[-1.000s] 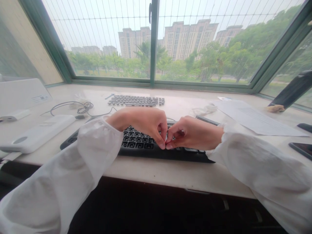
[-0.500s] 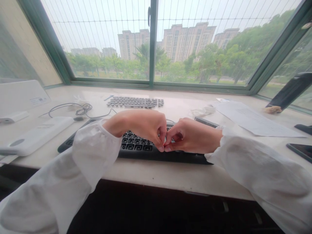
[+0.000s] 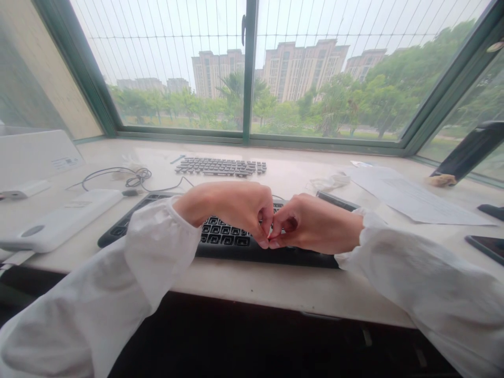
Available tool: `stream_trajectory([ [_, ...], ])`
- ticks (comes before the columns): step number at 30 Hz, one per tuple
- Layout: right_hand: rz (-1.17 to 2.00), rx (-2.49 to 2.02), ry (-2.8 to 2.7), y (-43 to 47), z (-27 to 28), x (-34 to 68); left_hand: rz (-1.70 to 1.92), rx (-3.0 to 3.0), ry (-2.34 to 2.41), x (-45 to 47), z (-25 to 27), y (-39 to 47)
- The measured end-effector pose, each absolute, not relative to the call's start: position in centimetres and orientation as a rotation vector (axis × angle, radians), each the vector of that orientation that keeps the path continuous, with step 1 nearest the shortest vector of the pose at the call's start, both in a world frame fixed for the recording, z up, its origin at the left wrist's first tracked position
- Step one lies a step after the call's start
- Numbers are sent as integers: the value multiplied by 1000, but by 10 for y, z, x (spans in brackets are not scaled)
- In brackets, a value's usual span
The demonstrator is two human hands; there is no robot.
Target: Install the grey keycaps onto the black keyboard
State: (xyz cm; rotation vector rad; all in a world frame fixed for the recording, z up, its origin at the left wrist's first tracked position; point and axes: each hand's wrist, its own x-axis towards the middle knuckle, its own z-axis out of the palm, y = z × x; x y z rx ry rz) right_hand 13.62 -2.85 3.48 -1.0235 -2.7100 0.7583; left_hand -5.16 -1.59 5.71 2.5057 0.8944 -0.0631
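My left hand (image 3: pixel 244 210) and my right hand (image 3: pixel 311 223) meet fingertip to fingertip above a black keyboard (image 3: pixel 260 254). Both are closed in a pinch, thumb against forefinger. A tiny speck of red shows where the fingertips touch; what they hold, if anything, is too small to make out. The keyboard has its keycaps off over the part that shows, leaving bare square key sockets (image 3: pixel 220 228). My hands and sleeves hide much of its middle and right side. Behind it, loose keycaps (image 3: pixel 220 166) lie laid out in keyboard rows.
To the left are a white box-shaped device (image 3: pixel 59 218), a black cable (image 3: pixel 137 177) and a white panel (image 3: pixel 35 155). Paper sheets (image 3: pixel 413 197), a crumpled clear bag (image 3: pixel 331 181) and a phone (image 3: pixel 488 247) lie on the right. A window (image 3: pixel 246 137) stands behind the white counter (image 3: pixel 244 281).
The view has shifted slightly, so everything sits a little lower and to the right. My hands keep the same pinch, with fingertips still together.
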Motion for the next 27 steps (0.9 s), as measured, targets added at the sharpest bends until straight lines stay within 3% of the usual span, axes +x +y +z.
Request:
stream_trajectory([
  [13, 907, -1061, -2567, -7, 38, 151, -37, 2499, 920, -60, 62, -10],
  [22, 406, -1460, -2282, 37, 33, 176, 401, 2587, 1284, -81, 48, 27],
  [27, 204, -1560, -2229, 51, 25, 186, 402, 2574, 1674, -93, 34, 46],
])
